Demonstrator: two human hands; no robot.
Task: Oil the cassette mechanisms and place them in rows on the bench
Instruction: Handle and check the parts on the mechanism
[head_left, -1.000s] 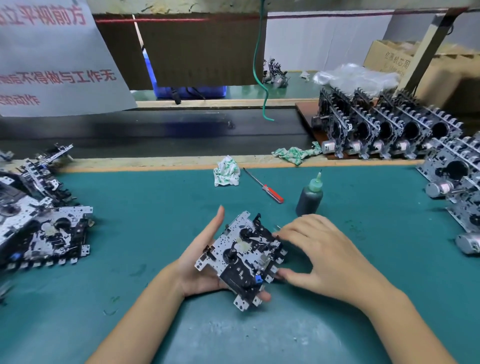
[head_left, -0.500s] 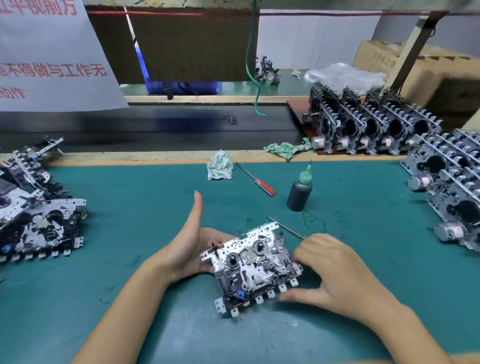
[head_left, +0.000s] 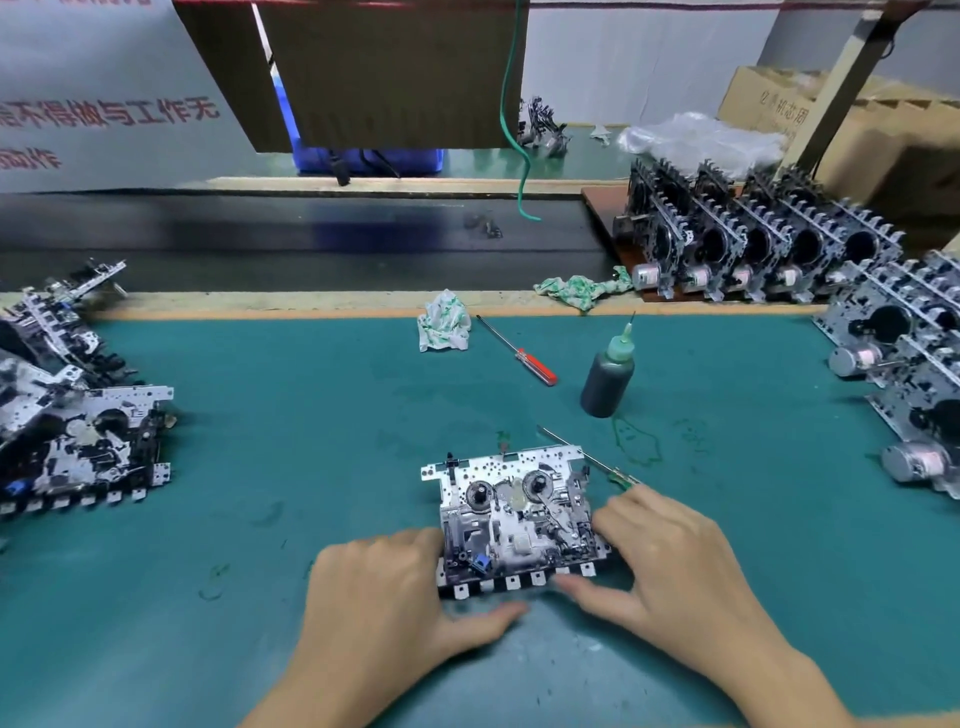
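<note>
We see one cassette mechanism (head_left: 511, 512) lying flat on the green bench mat (head_left: 260, 441), close to us, with its two round reels facing up. Our left hand (head_left: 384, 587) holds its left edge, with the fingers curled against the side and the thumb under the front row of tabs. Our right hand (head_left: 675, 566) holds the right edge, fingers bent on the side and thumb at the front.

Just behind the right hand lies a thin green-handled tool (head_left: 597, 460), touching the mechanism's back corner. Farther back stands a dark oil bottle (head_left: 607, 382) with a green needle tip. Near it lie a red-handled screwdriver (head_left: 519, 353) and a crumpled rag (head_left: 444, 322).

A messy pile of mechanisms (head_left: 72, 415) sits at the left. Neat rows of mechanisms (head_left: 753, 244) stand on edge at the right.
</note>
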